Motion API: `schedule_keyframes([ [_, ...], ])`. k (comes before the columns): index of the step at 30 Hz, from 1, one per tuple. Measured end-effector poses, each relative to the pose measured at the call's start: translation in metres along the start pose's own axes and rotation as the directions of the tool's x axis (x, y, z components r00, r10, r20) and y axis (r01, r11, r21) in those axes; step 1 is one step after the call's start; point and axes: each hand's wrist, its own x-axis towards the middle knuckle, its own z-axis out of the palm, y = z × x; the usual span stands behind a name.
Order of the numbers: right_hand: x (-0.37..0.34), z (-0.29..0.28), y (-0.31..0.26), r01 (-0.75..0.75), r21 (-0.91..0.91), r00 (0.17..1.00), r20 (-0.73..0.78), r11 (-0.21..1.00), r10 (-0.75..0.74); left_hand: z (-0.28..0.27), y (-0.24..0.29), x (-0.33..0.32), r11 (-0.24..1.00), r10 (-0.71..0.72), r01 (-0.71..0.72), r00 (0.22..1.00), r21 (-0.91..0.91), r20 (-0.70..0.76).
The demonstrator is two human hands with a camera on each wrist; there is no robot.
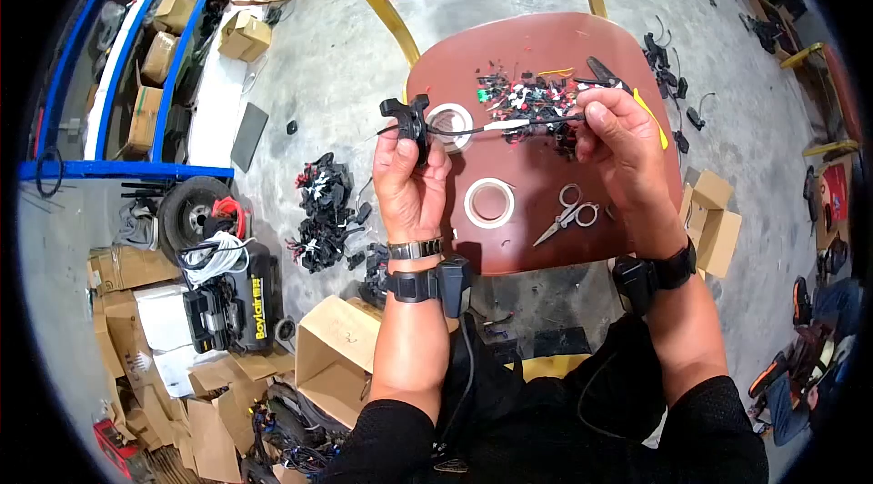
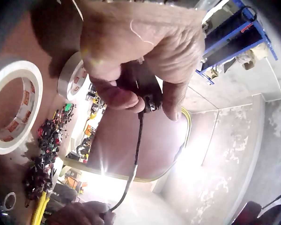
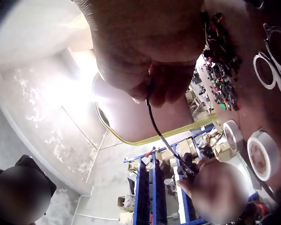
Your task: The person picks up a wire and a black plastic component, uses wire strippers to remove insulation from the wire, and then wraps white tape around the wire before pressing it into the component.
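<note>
In the head view a black plastic part (image 1: 412,124) is gripped by the left hand (image 1: 405,184), fingers and thumb around it. A black cable (image 1: 446,131) with a white section (image 1: 506,124) runs from it to the right hand (image 1: 625,143), which pinches its far end between thumb and fingertips. The cable hangs nearly level above the chair seat. In the left wrist view, the left hand (image 2: 140,56) holds the dark part (image 2: 147,93), with the cable (image 2: 139,140) leading away. The right wrist view shows the right hand (image 3: 150,51) pinching the cable (image 3: 154,123).
On the red chair seat (image 1: 536,243) lie two tape rolls (image 1: 489,203), scissors (image 1: 567,213), a pile of small connectors (image 1: 527,102) and yellow-handled cutters (image 1: 650,116). Black parts (image 1: 323,211) lie on the floor at left, near an open cardboard box (image 1: 336,357) and blue shelving (image 1: 127,169).
</note>
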Motion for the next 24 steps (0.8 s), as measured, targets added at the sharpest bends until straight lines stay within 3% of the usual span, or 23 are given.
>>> schedule_keyframes([
  [6,-0.001,-0.001,-0.001,0.008,0.005,1.0,0.008,1.0,-0.008,0.007,0.0,0.001,0.996,-0.01,0.007,1.0,0.089,0.029],
  [12,-0.001,-0.001,0.0,0.014,0.003,1.0,0.009,1.0,-0.014,0.007,-0.002,0.0,0.998,-0.033,0.035,0.998,0.043,-0.05],
  [15,-0.001,0.0,-0.001,0.019,0.009,1.0,0.006,1.0,-0.019,-0.001,0.0,-0.001,0.992,-0.058,0.057,0.998,0.113,0.002],
  [24,0.0,-0.002,-0.001,0.044,0.018,0.999,-0.011,0.999,-0.044,0.0,-0.003,-0.001,0.998,-0.062,0.065,0.994,0.026,-0.093],
])
